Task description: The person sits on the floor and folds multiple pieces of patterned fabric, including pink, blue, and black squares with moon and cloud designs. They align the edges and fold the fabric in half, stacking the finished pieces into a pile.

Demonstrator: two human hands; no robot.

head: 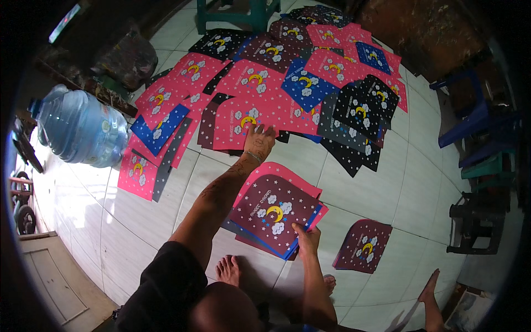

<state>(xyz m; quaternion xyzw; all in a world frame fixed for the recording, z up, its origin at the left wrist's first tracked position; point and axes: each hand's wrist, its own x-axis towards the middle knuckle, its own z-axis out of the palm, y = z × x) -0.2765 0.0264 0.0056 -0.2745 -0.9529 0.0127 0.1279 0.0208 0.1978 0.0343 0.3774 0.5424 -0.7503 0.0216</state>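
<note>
My right hand [308, 241] grips the lower right edge of a fanned stack of printed sheets, thumb on top. A maroon sheet [265, 203] with a yellow moon, clouds and white stars is uppermost, over pink, blue and grey ones. Stretched forward, my left hand [260, 143] has its fingertips on the near right part of a pink sheet [232, 112] of the same print. Whether those fingers pinch it cannot be seen. Around that sheet spreads a wide overlapping layer of pink, blue, black, grey and maroon sheets, including a blue one [308, 85].
A small maroon pile [365, 247] lies on the tiled floor [390, 191] at the right. A large clear water bottle [83, 128] lies at the left. Stools stand around: green [236, 16], blue [460, 112] and black [477, 224]. Another person's foot [429, 286] shows at lower right.
</note>
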